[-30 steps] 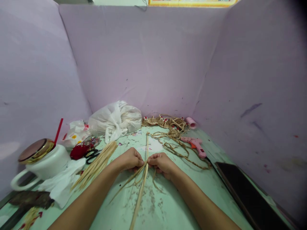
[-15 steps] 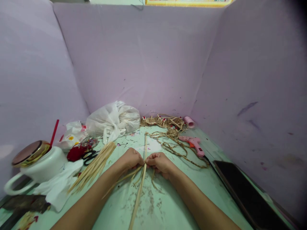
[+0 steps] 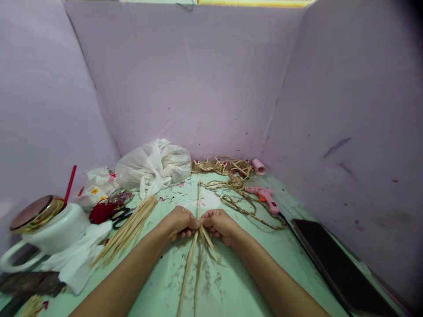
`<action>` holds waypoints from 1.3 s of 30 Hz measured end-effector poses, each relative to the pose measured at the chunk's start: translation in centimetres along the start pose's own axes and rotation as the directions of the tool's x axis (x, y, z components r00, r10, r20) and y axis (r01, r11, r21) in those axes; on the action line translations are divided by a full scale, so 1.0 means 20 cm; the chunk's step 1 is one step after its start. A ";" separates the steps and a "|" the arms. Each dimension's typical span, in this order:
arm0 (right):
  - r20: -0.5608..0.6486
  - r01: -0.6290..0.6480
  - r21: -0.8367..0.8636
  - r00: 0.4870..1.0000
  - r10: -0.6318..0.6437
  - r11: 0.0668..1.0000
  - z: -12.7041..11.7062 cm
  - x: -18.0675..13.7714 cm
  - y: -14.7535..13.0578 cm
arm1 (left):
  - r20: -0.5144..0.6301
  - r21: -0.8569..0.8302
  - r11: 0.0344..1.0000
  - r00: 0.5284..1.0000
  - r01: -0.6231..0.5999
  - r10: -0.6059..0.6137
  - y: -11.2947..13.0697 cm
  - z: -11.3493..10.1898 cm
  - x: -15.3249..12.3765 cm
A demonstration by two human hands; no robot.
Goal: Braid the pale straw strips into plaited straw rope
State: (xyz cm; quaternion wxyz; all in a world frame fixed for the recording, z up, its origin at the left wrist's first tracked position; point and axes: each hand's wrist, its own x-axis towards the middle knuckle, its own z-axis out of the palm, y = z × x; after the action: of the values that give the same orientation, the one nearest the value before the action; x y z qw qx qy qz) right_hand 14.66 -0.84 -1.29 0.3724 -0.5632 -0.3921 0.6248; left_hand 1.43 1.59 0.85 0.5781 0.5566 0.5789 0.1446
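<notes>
My left hand (image 3: 180, 221) and my right hand (image 3: 220, 224) meet knuckle to knuckle over the green table (image 3: 238, 281), both closed in a pinch on a few long straw strips (image 3: 193, 259). One strip runs away from me past the hands, and the others fan out toward me below them. A bundle of the same pale straw strips (image 3: 127, 231) lies just left of my left forearm.
A white lidded mug with a red straw (image 3: 39, 224), white tissue (image 3: 77, 255), black scissors (image 3: 120, 215), red thread (image 3: 99, 211) and plastic bags (image 3: 153, 165) sit at left. Braided twine (image 3: 231, 176), a pink glue gun (image 3: 266, 198) and a dark tablet (image 3: 337, 264) lie at right. Lilac panels wall the table.
The loose strip ends that splayed to the lower left have swung in under my hands, now hanging closer together toward me. Both hands stayed pinched at the same spot.
</notes>
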 end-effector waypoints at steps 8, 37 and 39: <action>0.037 -0.025 -0.004 0.999 0.025 1.000 -0.01 -0.01 -0.01 | 0.060 -0.111 0.994 0.998 0.001 0.006 0.00 0.03 -0.02; 0.128 0.118 -0.056 0.986 -0.110 0.991 -0.05 0.01 0.01 | 0.041 -0.105 0.988 0.993 -0.110 0.115 -0.02 0.02 -0.02; 0.096 0.136 -0.162 0.988 -0.122 0.977 -0.05 0.01 0.02 | 0.007 -0.095 0.988 0.993 -0.121 0.122 -0.02 0.03 -0.02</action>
State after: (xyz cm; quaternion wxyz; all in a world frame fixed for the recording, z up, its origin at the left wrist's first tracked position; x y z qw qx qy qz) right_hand 15.69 -0.68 -1.77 0.3462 -0.5386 -0.4946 0.5877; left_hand 1.62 0.93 0.59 0.5977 0.5637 0.5327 0.2031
